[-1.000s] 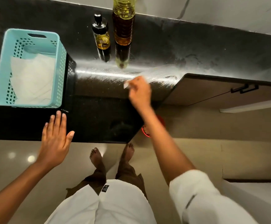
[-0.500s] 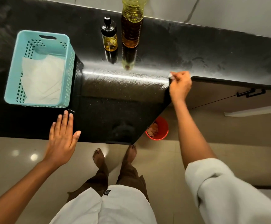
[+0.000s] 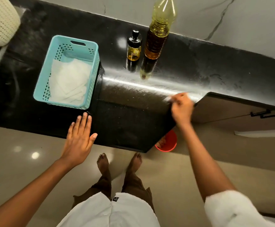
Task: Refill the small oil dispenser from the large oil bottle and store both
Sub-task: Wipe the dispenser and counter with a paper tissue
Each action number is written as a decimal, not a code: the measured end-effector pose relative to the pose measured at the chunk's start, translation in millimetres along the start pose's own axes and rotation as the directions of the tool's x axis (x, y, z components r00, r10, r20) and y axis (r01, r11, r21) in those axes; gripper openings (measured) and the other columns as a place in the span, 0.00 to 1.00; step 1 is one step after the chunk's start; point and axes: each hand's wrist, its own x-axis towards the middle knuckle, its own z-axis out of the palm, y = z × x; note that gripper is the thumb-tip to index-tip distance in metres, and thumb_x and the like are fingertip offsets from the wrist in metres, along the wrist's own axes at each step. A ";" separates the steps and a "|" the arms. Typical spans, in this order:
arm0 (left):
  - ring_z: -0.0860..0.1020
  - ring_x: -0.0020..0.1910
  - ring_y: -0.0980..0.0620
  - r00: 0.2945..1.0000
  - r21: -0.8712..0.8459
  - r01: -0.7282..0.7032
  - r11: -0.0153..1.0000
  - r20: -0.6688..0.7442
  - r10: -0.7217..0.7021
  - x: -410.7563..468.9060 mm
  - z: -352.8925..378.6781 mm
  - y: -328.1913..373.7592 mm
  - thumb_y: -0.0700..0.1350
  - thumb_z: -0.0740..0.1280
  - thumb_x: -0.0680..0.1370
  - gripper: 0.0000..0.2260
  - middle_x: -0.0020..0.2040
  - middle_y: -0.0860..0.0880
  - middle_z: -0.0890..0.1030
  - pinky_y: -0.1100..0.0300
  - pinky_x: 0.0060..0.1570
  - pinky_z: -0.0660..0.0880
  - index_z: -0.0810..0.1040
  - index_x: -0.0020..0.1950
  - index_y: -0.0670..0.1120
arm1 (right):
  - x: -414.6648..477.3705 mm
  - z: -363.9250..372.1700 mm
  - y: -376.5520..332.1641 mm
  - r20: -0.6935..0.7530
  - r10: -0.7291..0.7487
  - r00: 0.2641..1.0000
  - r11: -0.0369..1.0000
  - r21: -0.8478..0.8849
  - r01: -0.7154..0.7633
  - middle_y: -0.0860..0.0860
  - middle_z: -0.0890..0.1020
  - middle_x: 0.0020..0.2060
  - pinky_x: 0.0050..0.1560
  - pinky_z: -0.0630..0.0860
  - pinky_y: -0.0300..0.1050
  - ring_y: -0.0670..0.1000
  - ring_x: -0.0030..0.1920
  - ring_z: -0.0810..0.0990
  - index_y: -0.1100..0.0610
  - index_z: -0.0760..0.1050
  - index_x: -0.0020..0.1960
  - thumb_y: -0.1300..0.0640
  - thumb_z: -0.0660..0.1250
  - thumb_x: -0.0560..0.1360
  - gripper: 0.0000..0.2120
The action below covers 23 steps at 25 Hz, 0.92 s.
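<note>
right hand (image 3: 181, 106) at three o'clock, fingers pinched on a blurred white scrap at the counter (image 3: 215, 66) edge, what it is i can't tell. left hand (image 3: 80, 138) lies flat, fingers loose, holding nothing. small dispenser (image 3: 134, 46) and large oil bottle (image 3: 158, 30) stand just beside each other at twelve o'clock. risk: a wide sweep could knock that tall bottle over.

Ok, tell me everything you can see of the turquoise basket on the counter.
The turquoise basket is a rectangular plastic crate with perforated walls, a solid rim and a slot handle cut into its far end. It sits upright on the black counter, left of the small oil dispenser. Inside lie white folded sheets, paper or cloth. Nothing grips it; the left hand rests flat on the counter just in front, apart from it.
</note>
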 end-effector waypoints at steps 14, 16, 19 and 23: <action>0.50 0.87 0.42 0.999 0.038 0.007 0.999 -0.041 -0.006 -0.1 4.2 1.5 0.60 0.46 0.88 0.33 0.88 0.42 0.47 0.39 0.82 0.58 0.48 0.88 0.42 | -35.1 102.2 -148.9 0.321 -0.098 0.942 0.988 -0.082 0.131 0.55 0.68 0.81 0.82 0.61 0.52 0.55 0.82 0.63 0.59 0.65 0.82 0.73 0.56 0.76 0.35; 0.50 0.87 0.42 0.999 0.029 0.013 0.999 -0.036 -0.012 0.2 2.9 2.5 0.60 0.47 0.88 0.33 0.88 0.42 0.47 0.40 0.83 0.59 0.48 0.88 0.42 | -2.2 98.1 -145.9 0.296 -0.026 0.955 0.980 -0.181 0.082 0.54 0.63 0.83 0.83 0.59 0.53 0.55 0.84 0.59 0.59 0.59 0.84 0.73 0.55 0.77 0.36; 0.48 0.87 0.42 0.999 0.036 0.011 0.999 -0.032 -0.010 -0.5 2.2 0.9 0.60 0.47 0.88 0.33 0.88 0.42 0.46 0.40 0.83 0.58 0.47 0.88 0.42 | 27.5 114.7 -162.2 0.341 -0.050 0.939 0.948 -0.280 0.152 0.57 0.56 0.85 0.84 0.56 0.54 0.58 0.85 0.54 0.63 0.52 0.86 0.74 0.57 0.78 0.38; 0.49 0.87 0.42 0.999 0.045 0.006 0.999 -0.050 -0.003 -1.3 4.3 0.3 0.60 0.47 0.88 0.33 0.88 0.41 0.46 0.40 0.82 0.60 0.49 0.87 0.42 | 33.6 135.9 -183.9 0.314 -0.045 0.948 0.952 -0.275 0.137 0.60 0.54 0.85 0.85 0.53 0.53 0.59 0.85 0.52 0.65 0.49 0.85 0.76 0.56 0.77 0.39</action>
